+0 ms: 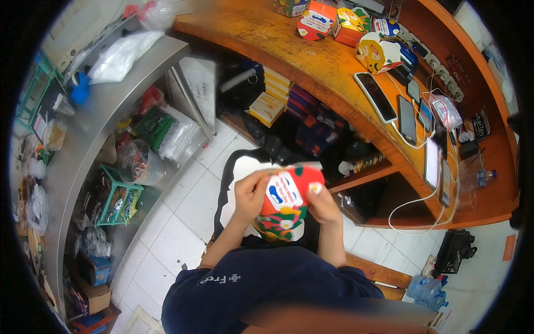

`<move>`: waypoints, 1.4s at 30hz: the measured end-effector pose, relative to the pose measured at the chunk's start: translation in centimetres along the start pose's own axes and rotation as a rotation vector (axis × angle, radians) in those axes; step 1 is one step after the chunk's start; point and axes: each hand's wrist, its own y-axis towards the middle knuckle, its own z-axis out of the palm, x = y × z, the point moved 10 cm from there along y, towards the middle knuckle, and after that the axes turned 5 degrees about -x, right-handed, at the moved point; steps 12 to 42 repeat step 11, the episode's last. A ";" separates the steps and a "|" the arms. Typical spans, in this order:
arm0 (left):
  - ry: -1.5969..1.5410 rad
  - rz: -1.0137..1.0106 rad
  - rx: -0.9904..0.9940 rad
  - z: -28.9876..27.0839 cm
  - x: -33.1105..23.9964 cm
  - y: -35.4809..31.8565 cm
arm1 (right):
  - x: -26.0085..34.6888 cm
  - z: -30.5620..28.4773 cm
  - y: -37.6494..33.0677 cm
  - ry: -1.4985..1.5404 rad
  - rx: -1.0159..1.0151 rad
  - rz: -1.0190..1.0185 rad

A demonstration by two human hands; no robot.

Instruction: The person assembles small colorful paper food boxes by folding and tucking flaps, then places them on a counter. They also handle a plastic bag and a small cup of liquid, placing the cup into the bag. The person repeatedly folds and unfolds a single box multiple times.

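Note:
A red food carton (286,195) with a white label patch and a green floral band is held up in front of my torso. My left hand (250,193) pinches its upper left edge, fingers curled. On the opposite side my right hand (324,205) grips the carton, its thumb pressed near a white flower print. The fingers behind the carton are hidden. Beneath it, white scalloped card sheets (227,203) lie over a dark surface near my lap; how many there are I cannot tell.
Several folded cartons (316,21) stand on the curved wooden counter (245,33), beside phones (374,97) on charging cables. Yellow boxes (268,107) sit on the shelf below. To the left is a metal table (92,131) with plastic bags and a green basket (118,195) underneath.

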 end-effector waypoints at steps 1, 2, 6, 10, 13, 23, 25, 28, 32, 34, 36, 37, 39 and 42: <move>0.142 0.219 0.131 0.5 -2.2 0.6 | 0.5 2.4 -0.4 0.427 0.309 0.072; 0.285 0.438 0.261 1.5 -4.1 0.1 | 0.0 2.0 -0.8 0.557 0.284 0.190; 0.285 0.424 0.139 0.5 -4.7 -0.4 | -0.1 -1.1 -0.7 -0.086 -0.110 0.020; -0.146 0.050 -0.038 0.2 -1.1 -0.3 | 2.0 1.8 -2.4 -0.202 -0.081 -0.361; -0.277 -0.015 -0.056 0.6 -0.5 -0.6 | 1.6 1.0 -1.6 -0.308 -0.149 -0.297; -0.277 -0.015 -0.056 0.6 -0.5 -0.6 | 1.6 1.0 -1.6 -0.308 -0.149 -0.297; -0.277 -0.015 -0.056 0.6 -0.5 -0.6 | 1.6 1.0 -1.6 -0.308 -0.149 -0.297; -0.277 -0.015 -0.056 0.6 -0.5 -0.6 | 1.6 1.0 -1.6 -0.308 -0.149 -0.297; -0.277 -0.015 -0.056 0.6 -0.5 -0.6 | 1.6 1.0 -1.6 -0.308 -0.149 -0.297; -0.277 -0.015 -0.056 0.6 -0.5 -0.6 | 1.6 1.0 -1.6 -0.308 -0.149 -0.297; -0.277 -0.015 -0.056 0.6 -0.5 -0.6 | 1.6 1.0 -1.6 -0.308 -0.149 -0.297; -0.277 -0.015 -0.056 0.6 -0.5 -0.6 | 1.6 1.0 -1.6 -0.308 -0.149 -0.297; -0.277 -0.015 -0.056 0.6 -0.5 -0.6 | 1.6 1.0 -1.6 -0.308 -0.149 -0.297; -0.277 -0.015 -0.056 0.6 -0.5 -0.6 | 1.6 1.0 -1.6 -0.308 -0.149 -0.297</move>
